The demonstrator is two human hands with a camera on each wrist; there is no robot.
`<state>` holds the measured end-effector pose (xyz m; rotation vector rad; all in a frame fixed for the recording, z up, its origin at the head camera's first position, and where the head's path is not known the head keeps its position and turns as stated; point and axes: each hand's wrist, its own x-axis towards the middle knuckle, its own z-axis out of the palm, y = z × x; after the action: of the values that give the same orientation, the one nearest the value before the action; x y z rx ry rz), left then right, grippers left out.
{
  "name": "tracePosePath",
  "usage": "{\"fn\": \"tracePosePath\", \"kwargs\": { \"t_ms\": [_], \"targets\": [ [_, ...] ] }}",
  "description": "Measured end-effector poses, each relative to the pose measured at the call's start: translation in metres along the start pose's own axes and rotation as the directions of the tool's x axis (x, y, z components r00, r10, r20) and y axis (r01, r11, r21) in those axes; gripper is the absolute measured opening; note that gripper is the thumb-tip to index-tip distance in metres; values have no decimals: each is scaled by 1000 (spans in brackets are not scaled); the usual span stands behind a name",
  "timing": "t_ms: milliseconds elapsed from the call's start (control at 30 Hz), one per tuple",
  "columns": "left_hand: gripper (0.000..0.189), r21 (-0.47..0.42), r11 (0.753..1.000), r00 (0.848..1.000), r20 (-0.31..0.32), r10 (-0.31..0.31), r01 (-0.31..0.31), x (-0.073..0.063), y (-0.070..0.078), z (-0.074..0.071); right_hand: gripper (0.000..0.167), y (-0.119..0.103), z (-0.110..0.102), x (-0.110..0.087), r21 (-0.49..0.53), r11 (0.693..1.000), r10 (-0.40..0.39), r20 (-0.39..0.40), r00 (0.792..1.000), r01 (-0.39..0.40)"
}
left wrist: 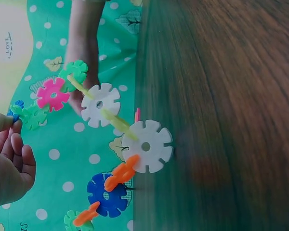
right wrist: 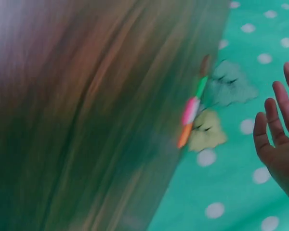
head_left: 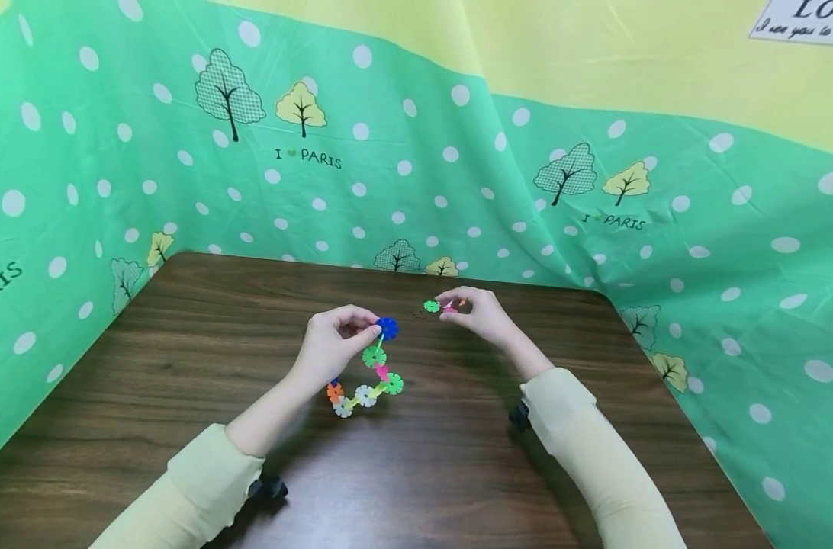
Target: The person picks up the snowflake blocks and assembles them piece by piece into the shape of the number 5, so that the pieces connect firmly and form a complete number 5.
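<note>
My left hand (head_left: 330, 341) pinches a blue notched disc (head_left: 388, 329) between thumb and fingertips. From it hangs a curved chain of interlocking plastic snowflake discs, with a green disc (head_left: 374, 356), a pink disc (left wrist: 53, 95), a white disc (left wrist: 147, 146) and another blue disc (left wrist: 107, 195) among them. Orange and yellow discs, seen edge-on, link some of these. My right hand (head_left: 484, 314) reaches over a few loose discs at the back of the table; its fingers are extended and hold nothing in the right wrist view. Nearest to it are a loose green disc (head_left: 431, 306) and a pink disc (right wrist: 189, 111).
The dark wood-grain table (head_left: 458, 457) meets a green dotted curtain (head_left: 416, 152) at its back and sides. An orange disc (right wrist: 184, 136), a white disc (right wrist: 194, 107) and a brown disc (right wrist: 205, 65) also lie in the loose group.
</note>
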<state>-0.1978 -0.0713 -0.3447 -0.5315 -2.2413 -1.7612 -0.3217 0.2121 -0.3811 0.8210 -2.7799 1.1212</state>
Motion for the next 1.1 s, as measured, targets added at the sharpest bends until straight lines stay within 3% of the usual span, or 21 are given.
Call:
{"fn": "tracePosePath", "kwargs": {
  "t_ms": [200, 400, 700, 900, 1100],
  "targets": [
    [8, -15, 1000, 1000, 9, -7, 7, 0, 0, 1, 34, 36, -3, 13, -116, 990, 86, 43, 995, -80],
    [7, -15, 1000, 1000, 13, -7, 8, 0, -1, 2, 36, 53, -5, 19, -152, 971, 198, 75, 977, -185],
    [7, -22, 1000, 1000, 21, -14, 15, 1, -1, 2, 31, 63, 7, 30, -244, 935, 282, 72, 957, -257],
    [8, -21, 1000, 1000, 24, -16, 17, 2, 0, 2, 26, 61, 12, 33, -282, 908, 330, 25, 944, -310],
    [8, -20, 1000, 1000, 22, -13, 14, 1, 0, 1, 21, 58, 14, 32, -256, 911, 338, 16, 941, -323]
  ]
}}
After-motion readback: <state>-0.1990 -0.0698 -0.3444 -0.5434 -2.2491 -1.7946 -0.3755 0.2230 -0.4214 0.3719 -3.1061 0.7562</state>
